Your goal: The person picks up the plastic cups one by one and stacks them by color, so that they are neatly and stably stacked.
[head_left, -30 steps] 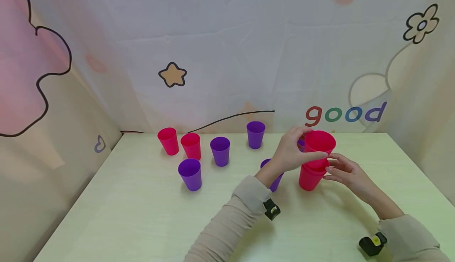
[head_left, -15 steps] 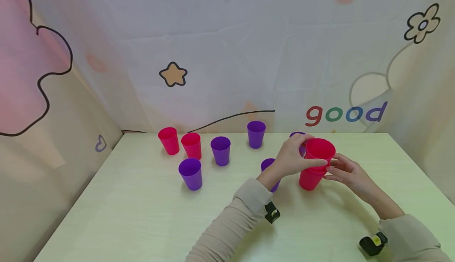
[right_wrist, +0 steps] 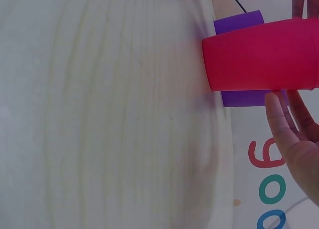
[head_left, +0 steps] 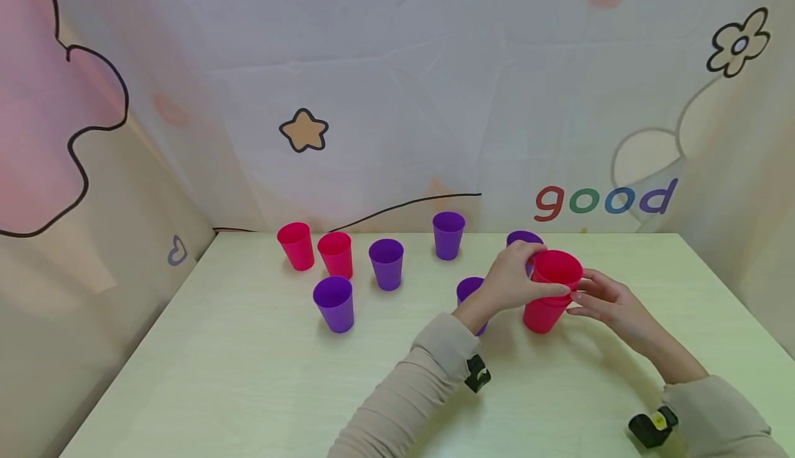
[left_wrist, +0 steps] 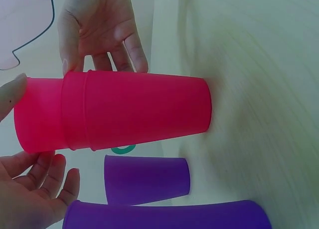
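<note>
A stack of nested red cups (head_left: 542,316) stands upright toward the right of the table, its several rims showing in the left wrist view. My left hand (head_left: 512,280) grips the top red cup (left_wrist: 40,114) near its rim, thumb on one side and fingers on the other. That cup sits partway inside the stack. From the right, my right hand (head_left: 611,304) touches the stack's side just under the rims with extended fingers. Beside my left wrist is a purple cup (head_left: 470,288), partly covered. Another purple cup (head_left: 524,237) stands behind the stack, half hidden by my left hand.
On the left half of the table (head_left: 217,375) are two red cups (head_left: 295,247) and two purple cups (head_left: 333,306). One more purple cup (head_left: 448,237) stands at the back middle. A printed cloth (head_left: 373,99) rises behind the table.
My left hand has lowered the top red cup deeper into the red stack, uncovering more of the purple cup behind. My right hand has stayed at the stack's side.
</note>
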